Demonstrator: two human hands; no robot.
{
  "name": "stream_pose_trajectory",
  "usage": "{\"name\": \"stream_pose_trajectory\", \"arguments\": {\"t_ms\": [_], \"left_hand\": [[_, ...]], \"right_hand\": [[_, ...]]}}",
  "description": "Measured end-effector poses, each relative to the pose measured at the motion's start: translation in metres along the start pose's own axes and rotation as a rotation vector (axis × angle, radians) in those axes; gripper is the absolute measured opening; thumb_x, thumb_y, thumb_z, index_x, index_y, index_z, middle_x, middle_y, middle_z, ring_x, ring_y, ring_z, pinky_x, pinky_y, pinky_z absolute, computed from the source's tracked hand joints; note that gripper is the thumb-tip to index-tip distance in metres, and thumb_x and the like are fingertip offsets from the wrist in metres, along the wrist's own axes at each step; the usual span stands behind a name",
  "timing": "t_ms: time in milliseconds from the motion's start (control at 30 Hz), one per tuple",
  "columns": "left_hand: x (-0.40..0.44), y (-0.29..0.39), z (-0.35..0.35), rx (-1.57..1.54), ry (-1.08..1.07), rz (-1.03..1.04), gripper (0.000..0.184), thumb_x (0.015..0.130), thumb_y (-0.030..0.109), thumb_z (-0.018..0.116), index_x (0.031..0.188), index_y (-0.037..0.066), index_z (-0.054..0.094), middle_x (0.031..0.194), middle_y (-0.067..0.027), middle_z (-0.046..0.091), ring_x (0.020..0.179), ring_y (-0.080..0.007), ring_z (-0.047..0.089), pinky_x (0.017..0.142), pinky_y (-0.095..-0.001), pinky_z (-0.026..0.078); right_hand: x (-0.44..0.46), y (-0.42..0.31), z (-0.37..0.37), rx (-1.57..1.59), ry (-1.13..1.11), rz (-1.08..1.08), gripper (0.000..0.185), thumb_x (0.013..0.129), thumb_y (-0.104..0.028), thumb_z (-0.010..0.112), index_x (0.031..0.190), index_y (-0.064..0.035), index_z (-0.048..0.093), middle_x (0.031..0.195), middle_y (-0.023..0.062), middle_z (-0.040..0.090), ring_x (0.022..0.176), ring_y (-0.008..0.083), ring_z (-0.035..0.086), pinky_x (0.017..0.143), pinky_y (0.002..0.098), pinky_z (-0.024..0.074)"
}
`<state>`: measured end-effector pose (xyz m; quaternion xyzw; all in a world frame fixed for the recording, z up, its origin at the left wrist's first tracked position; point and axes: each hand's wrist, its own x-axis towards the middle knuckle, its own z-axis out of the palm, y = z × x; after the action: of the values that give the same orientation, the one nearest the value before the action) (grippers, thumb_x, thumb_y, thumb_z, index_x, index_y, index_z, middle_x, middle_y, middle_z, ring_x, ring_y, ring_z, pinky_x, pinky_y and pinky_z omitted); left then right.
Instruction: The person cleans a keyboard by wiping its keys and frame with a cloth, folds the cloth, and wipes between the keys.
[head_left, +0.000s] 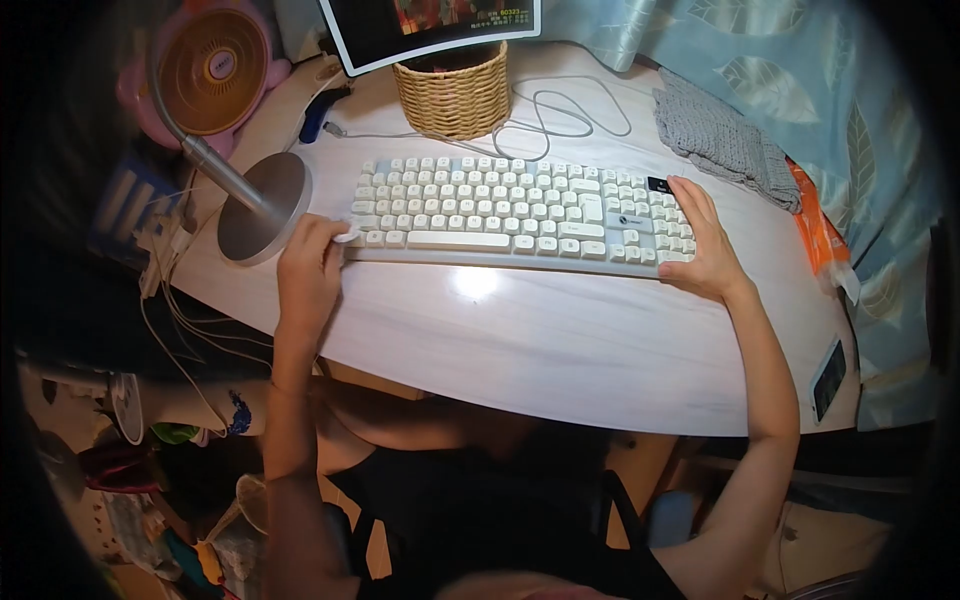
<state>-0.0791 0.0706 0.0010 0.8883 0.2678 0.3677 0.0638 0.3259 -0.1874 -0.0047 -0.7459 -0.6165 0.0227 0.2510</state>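
Observation:
A white keyboard (480,210) with cream keys lies flat on the desk, its long front edge towards me. My right hand (708,245) grips its right end, thumb at the front corner and fingers stretched along the side to the back corner. At the left end, my left hand (315,260) is closed with bent fingers. A small, soft-looking white thing (347,236), perhaps a tissue, shows at its fingertips against the keyboard's left side. Most of that white thing is hidden by the fingers.
A lamp base (262,210) stands left of the keyboard, near a pink fan (212,65). Behind are a wicker basket (455,95), a screen (430,30) and a looped cable (575,105). Grey knitted cloth (725,135), an orange packet (822,225) and a phone (828,380) lie right.

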Motion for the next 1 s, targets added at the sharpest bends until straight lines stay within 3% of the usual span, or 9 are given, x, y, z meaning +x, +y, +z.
{"name": "stream_pose_trajectory", "arguments": {"t_ms": [33, 133, 233, 433, 667, 1000], "left_hand": [[0.001, 0.009, 0.004, -0.03, 0.049, 0.041, 0.018, 0.078, -0.006, 0.064, 0.093, 0.003, 0.062, 0.09, -0.0107, 0.06, 0.081, -0.0303, 0.062, 0.07, -0.0377, 0.05], [0.0, 0.035, 0.024, -0.141, -0.13, 0.124, 0.021, 0.076, -0.009, 0.066, 0.093, 0.003, 0.064, 0.091, -0.0117, 0.06, 0.079, -0.0295, 0.063, 0.07, -0.0351, 0.05], [0.003, 0.043, 0.024, -0.052, -0.251, 0.182, 0.023, 0.073, -0.008, 0.069, 0.091, 0.004, 0.064, 0.09, -0.0115, 0.061, 0.079, -0.0307, 0.063, 0.068, -0.0364, 0.051], [-0.004, 0.021, 0.011, -0.016, -0.113, 0.121, 0.018, 0.074, -0.003, 0.069, 0.09, 0.005, 0.065, 0.088, -0.0078, 0.061, 0.078, -0.0282, 0.063, 0.066, -0.0365, 0.051], [-0.014, -0.01, -0.006, 0.059, -0.103, 0.01, 0.022, 0.074, -0.011, 0.065, 0.094, 0.0, 0.066, 0.089, -0.0122, 0.061, 0.074, -0.029, 0.062, 0.067, -0.0344, 0.051], [-0.008, 0.034, 0.018, -0.014, -0.124, 0.176, 0.02, 0.076, -0.002, 0.069, 0.095, 0.005, 0.069, 0.089, -0.0081, 0.063, 0.08, -0.0271, 0.064, 0.068, -0.0366, 0.053]], "right_hand": [[0.0, 0.001, 0.0, 0.002, 0.003, -0.004, 0.11, 0.053, -0.039, 0.082, 0.147, -0.0067, 0.035, 0.148, 0.0182, 0.035, 0.139, 0.0363, 0.03, 0.114, 0.0446, 0.029], [0.0, 0.0, -0.001, -0.005, -0.007, -0.008, 0.11, 0.054, -0.042, 0.082, 0.147, -0.0065, 0.035, 0.148, 0.0183, 0.035, 0.139, 0.0364, 0.03, 0.114, 0.0451, 0.029], [0.0, -0.001, -0.001, -0.015, -0.008, 0.002, 0.11, 0.055, -0.045, 0.081, 0.147, -0.0063, 0.035, 0.148, 0.0184, 0.035, 0.139, 0.0366, 0.03, 0.114, 0.0454, 0.0289], [0.0, -0.002, 0.0, -0.007, -0.006, 0.012, 0.112, 0.055, -0.048, 0.081, 0.147, -0.0061, 0.035, 0.148, 0.0189, 0.034, 0.14, 0.0367, 0.03, 0.114, 0.0458, 0.0289], [0.0, 0.005, 0.001, -0.018, -0.002, -0.002, 0.111, 0.054, -0.049, 0.081, 0.147, -0.0068, 0.036, 0.148, 0.0194, 0.035, 0.14, 0.0374, 0.029, 0.114, 0.0472, 0.0284], [0.0, 0.009, 0.002, -0.001, -0.004, -0.022, 0.11, 0.056, -0.05, 0.08, 0.147, -0.0067, 0.036, 0.148, 0.0191, 0.034, 0.141, 0.0372, 0.028, 0.115, 0.0483, 0.0276]]}}
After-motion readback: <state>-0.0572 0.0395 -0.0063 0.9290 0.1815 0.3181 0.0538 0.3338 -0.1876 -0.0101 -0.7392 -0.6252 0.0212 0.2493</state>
